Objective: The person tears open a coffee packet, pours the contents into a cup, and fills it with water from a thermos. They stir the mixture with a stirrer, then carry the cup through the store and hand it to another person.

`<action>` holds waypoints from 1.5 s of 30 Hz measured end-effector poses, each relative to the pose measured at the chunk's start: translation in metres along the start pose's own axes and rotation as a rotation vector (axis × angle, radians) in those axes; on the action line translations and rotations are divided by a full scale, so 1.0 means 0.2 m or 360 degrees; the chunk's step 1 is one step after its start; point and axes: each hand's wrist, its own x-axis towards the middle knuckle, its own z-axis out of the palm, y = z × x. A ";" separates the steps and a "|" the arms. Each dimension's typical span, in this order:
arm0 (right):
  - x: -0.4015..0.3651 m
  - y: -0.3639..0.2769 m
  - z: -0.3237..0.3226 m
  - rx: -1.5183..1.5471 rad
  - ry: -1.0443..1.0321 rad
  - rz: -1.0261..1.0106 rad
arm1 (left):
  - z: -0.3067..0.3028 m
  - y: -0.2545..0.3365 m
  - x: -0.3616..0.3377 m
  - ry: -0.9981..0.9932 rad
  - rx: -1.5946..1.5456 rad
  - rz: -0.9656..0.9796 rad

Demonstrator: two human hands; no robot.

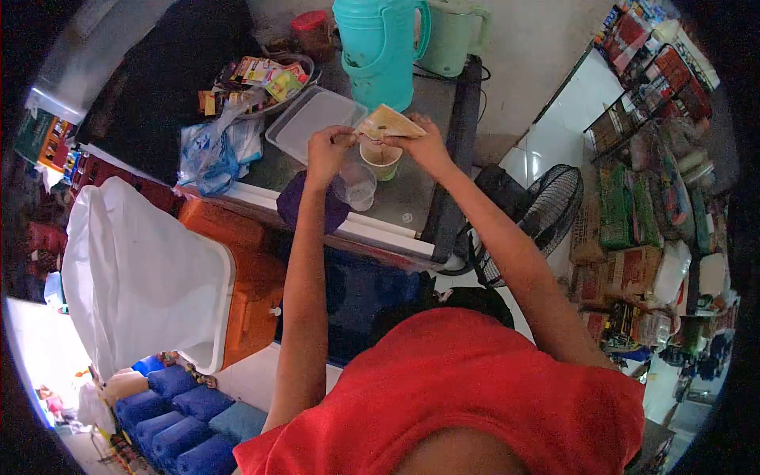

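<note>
Over the counter, my right hand point(426, 144) grips a yellowish sachet point(389, 122) by its right side. My left hand point(331, 150) is closed in a pinch at the sachet's lower left corner. Just beneath the sachet stands a paper cup point(381, 161), pale inside with green on its outer wall; the sachet overlaps its rim in this view. A clear plastic cup point(354, 188) is in front of it, close to my left wrist. Behind my left hand lies a clear rectangular plastic container point(310, 119).
A turquoise jug point(378, 55) and a pale green kettle point(453, 38) stand at the counter's back. Left are a basket of sachets point(273, 79), a blue plastic bag point(218, 154) and a purple item point(309, 204). A black fan point(546, 207) stands right, an orange cooler point(252, 281) below left.
</note>
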 end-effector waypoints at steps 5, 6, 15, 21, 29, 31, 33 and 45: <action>0.06 0.18 0.05 0.0162 0.0177 -0.0236 | 0.00 -0.02 0.01 0.0010 0.0082 -0.0035; 0.04 0.14 0.03 0.0164 0.0175 -0.0232 | 0.00 -0.02 0.00 0.0009 0.0084 -0.0040; 0.07 0.19 0.02 0.0170 0.0034 -0.0164 | -0.01 0.00 0.00 0.0079 0.0022 0.0002; 0.01 0.07 -0.04 0.0083 0.0120 -0.0189 | -0.04 0.00 -0.01 0.0041 -0.0280 -0.0164; 0.06 0.10 -0.05 -0.0021 0.0196 -0.0310 | -0.02 0.02 -0.01 0.0008 -0.0203 -0.0126; 0.05 0.08 -0.04 -0.0055 0.0225 -0.0411 | -0.02 0.03 -0.02 0.0038 -0.0280 -0.0146; 0.04 0.07 -0.03 -0.0092 0.0260 -0.0508 | -0.01 0.02 -0.02 0.0060 -0.0360 -0.0166; 0.00 -0.01 -0.06 0.0258 0.0282 -0.0144 | -0.02 -0.06 0.09 -0.0128 -0.0232 -0.0135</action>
